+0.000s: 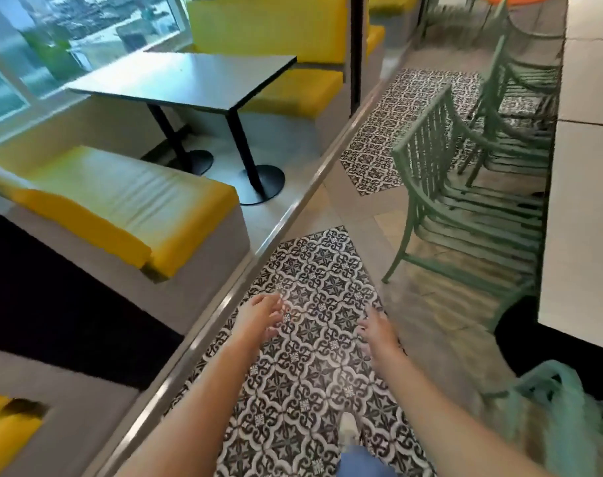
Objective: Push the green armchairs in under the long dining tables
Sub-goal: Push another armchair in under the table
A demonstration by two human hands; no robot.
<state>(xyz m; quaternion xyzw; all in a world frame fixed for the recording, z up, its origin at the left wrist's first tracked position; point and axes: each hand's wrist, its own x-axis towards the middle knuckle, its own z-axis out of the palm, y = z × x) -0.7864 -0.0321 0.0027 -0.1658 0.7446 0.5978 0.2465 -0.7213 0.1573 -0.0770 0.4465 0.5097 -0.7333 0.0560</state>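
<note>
Green armchairs, slatted, several in a row along the right side of the view. Nearest full armchair: stands on the floor with its seat front tucked under the edge of the long white table, its spindle back toward the aisle. Second armchair: farther along the same table edge, likewise drawn in, outline blurred. Third armchair: at the far top, only partly seen. Closest armchair: bottom right corner, heavily blurred, position against the table cannot be told.

Left hand: held out over the patterned floor, apart from every chair; grip holds nothing, fingers loosely extended and slightly bent. Right hand: held out beside it, nearer the chairs yet touching none; grip holds nothing, fingers spread and relaxed. Both forearms bare.

Floor: black-and-white patterned tiles beneath the hands, a second patterned patch farther up the aisle, plain beige tiles between. A pale shoe and blue trouser leg show at the bottom edge.

Left of the aisle, past a raised grey kerb: dark booth table on two black pedestal legs, flanked by yellow cushioned benches, beside a window.
</note>
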